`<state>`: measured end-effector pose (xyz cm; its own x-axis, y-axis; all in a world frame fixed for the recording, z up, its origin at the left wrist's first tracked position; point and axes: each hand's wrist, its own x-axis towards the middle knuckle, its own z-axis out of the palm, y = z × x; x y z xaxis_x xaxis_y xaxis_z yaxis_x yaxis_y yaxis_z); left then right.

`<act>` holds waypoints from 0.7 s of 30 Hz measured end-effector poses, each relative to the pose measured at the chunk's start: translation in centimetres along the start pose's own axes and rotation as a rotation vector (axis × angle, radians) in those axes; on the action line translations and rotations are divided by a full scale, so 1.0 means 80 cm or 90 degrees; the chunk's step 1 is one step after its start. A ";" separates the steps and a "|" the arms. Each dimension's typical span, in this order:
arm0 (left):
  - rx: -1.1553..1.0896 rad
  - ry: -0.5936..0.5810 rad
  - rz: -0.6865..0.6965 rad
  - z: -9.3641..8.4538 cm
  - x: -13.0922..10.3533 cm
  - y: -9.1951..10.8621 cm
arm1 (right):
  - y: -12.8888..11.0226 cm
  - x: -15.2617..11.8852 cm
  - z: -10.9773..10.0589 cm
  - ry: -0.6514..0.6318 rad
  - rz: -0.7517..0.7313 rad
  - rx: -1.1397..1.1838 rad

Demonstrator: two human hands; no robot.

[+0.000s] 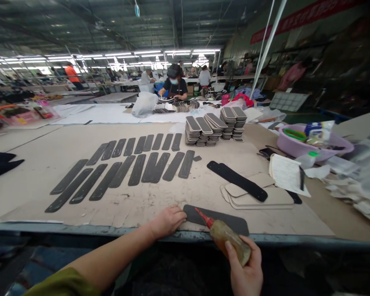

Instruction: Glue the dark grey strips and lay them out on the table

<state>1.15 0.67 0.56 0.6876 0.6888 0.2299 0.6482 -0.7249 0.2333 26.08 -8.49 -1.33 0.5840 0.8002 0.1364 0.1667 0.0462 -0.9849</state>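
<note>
A dark grey strip [234, 223] lies at the table's front edge. At its left end rests my left hand [169, 221], fingers together and pressed on the strip's tip. My right hand [246, 263] is wrapped round a yellowish glue bottle [226, 238], whose red nozzle points up and left over the strip. Beyond, two rows of dark strips [136, 169] lie on the brown paper, several with shiny marks. Black strips [242, 181] lie on beige pieces [265, 197] to the right.
Stacks of grey-topped pieces [200, 129] stand further back. A purple basin [314, 144] with a green roll sits at the right, near a paper pad [288, 172]. Across the table a person in a dark cap [174, 84] works beside a plastic bag [144, 104].
</note>
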 end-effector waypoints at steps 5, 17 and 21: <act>0.001 0.075 0.060 0.012 0.005 -0.001 | 0.011 -0.004 0.012 -0.056 -0.204 -0.096; -0.075 0.123 0.076 0.012 -0.002 -0.006 | -0.011 -0.001 0.034 -0.095 -0.409 -0.186; -0.070 0.128 0.064 0.013 0.000 -0.005 | -0.012 0.003 0.020 -0.053 -0.407 -0.218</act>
<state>1.21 0.96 -0.50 0.6613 0.6092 0.4376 0.5322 -0.7922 0.2987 24.81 -7.38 -0.56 0.2293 0.7233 0.6514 0.7019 0.3407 -0.6254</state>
